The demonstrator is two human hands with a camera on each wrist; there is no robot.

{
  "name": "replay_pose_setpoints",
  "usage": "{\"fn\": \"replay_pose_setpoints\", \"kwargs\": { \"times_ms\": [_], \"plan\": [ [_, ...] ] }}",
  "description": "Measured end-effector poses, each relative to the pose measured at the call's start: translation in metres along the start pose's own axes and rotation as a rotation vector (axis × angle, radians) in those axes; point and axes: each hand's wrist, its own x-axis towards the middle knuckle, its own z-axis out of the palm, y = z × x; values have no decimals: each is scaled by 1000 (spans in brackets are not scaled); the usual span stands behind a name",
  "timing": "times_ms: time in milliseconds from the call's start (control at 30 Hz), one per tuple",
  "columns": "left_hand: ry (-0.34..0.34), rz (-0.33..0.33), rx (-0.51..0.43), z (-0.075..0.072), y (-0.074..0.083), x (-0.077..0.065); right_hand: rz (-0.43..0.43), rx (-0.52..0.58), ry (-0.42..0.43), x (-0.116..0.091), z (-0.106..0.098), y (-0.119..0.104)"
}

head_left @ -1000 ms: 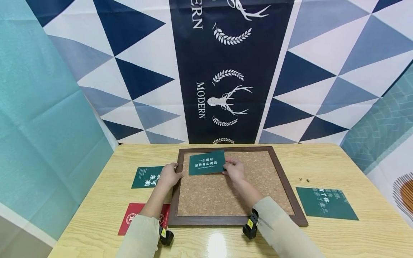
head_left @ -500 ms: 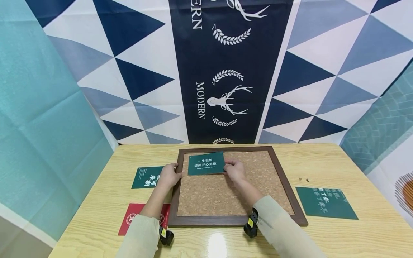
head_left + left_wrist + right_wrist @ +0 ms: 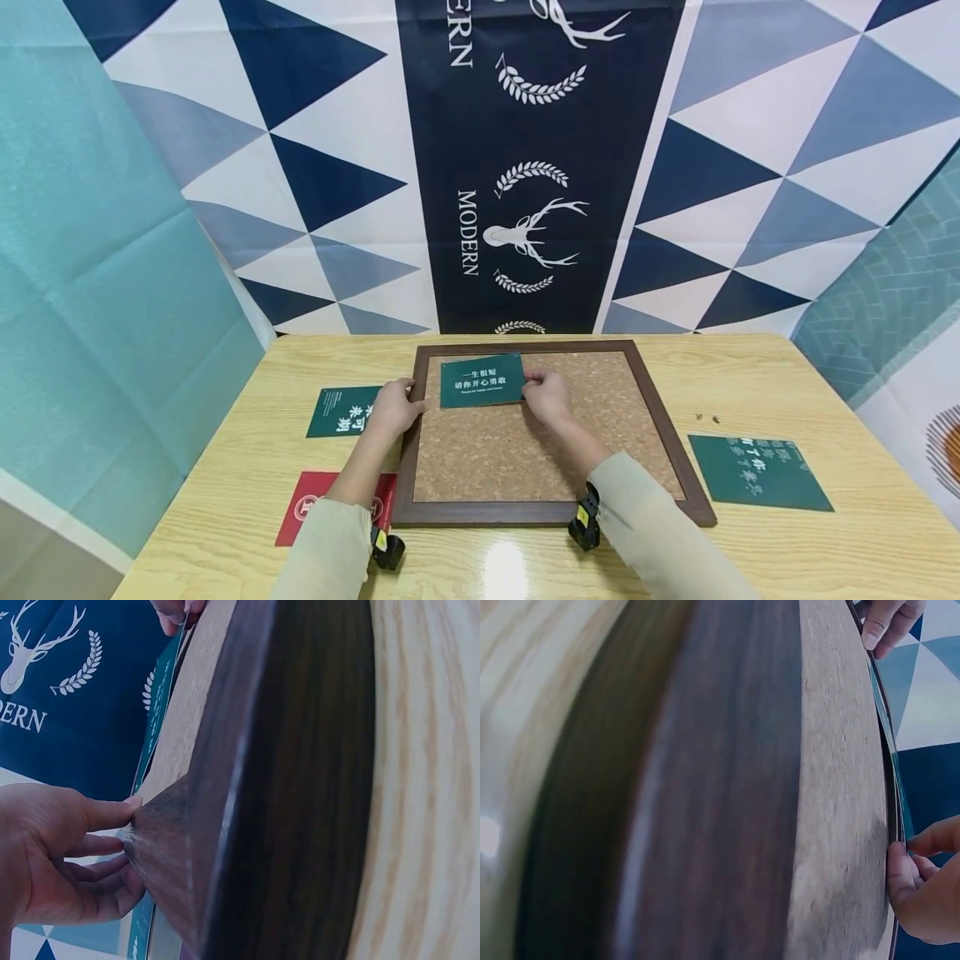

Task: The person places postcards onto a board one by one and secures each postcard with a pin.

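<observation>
A green card (image 3: 482, 381) with white writing lies slightly tilted over the upper left of the cork board (image 3: 525, 454). My right hand (image 3: 548, 397) pinches its right edge between thumb and fingers. In the right wrist view the card (image 3: 900, 780) appears edge-on, with a dark gap between part of it and the cork. My left hand (image 3: 393, 408) grips the left side of the board's dark brown wooden frame (image 3: 407, 479). From the left wrist the thumb and fingers of that hand (image 3: 71, 855) are seen on either side of the frame's edge.
Left of the board lie another green card (image 3: 337, 412) and a red card (image 3: 300, 510), both partly covered by my left arm. A larger green card (image 3: 761, 473) is on the wooden table (image 3: 772, 550) at right, with two tiny dark bits (image 3: 707, 418) behind it.
The green card's top right corner has come down slightly, with small shifts sideways under my right hand. My left hand keeps its place on the frame.
</observation>
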Motion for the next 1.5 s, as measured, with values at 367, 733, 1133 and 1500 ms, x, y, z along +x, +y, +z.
{"fn": "replay_pose_setpoints", "kwargs": {
  "times_ms": [367, 733, 1133, 1500],
  "plan": [
    [17, -12, -9, 2, 0, 1, -36, -24, 19, 2, 0, 1],
    [20, 11, 11, 0, 2, -2, -17, 29, 30, 3, 0, 1],
    [20, -8, 8, 1, 2, -2, -20, 51, 29, 3, -4, 2],
    [13, 1, 9, 2, 1, -2, -50, 54, 19, 0, -10, -1]
  ]
}}
